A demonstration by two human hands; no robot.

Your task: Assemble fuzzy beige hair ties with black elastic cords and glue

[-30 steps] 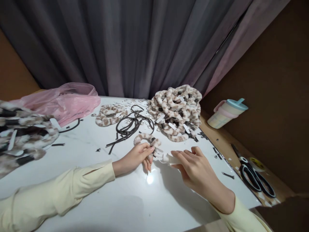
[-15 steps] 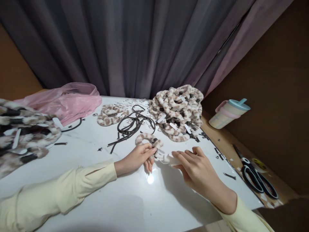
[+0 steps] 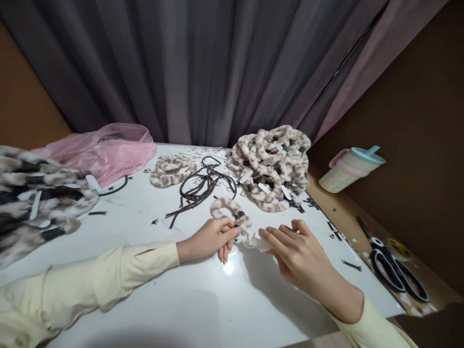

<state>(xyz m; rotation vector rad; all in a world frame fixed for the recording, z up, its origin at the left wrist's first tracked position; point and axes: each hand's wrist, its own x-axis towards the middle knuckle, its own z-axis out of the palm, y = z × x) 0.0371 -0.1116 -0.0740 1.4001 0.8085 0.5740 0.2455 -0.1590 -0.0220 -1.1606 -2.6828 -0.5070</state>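
Note:
My left hand (image 3: 214,236) pinches the near end of a small fluffy ring (image 3: 219,207), white with brown patches and a black band. The ring tilts up from the white table (image 3: 174,290). To its right, my right hand (image 3: 297,251) is closed on a white paper piece (image 3: 266,245), its fingertips partly hiding it. A thin white strip shows between the two hands, close to the ring; its exact shape is hard to make out. Behind the ring lies a tangle of black cord (image 3: 203,188). Another fluffy ring (image 3: 163,181) rests farther left.
A heap of fluffy rings (image 3: 270,162) with white tags stands at the back right, another pile (image 3: 54,203) at the left. A pink plastic bag (image 3: 119,154), a cup with a blue lid (image 3: 350,169), black-handled scissors (image 3: 395,270), a tape roll (image 3: 398,249) and cord scraps surround the work.
The whole view has shifted slightly, so things appear a little farther right. Both hands keep their grips, and the ring stands slightly clearer of my left fingers.

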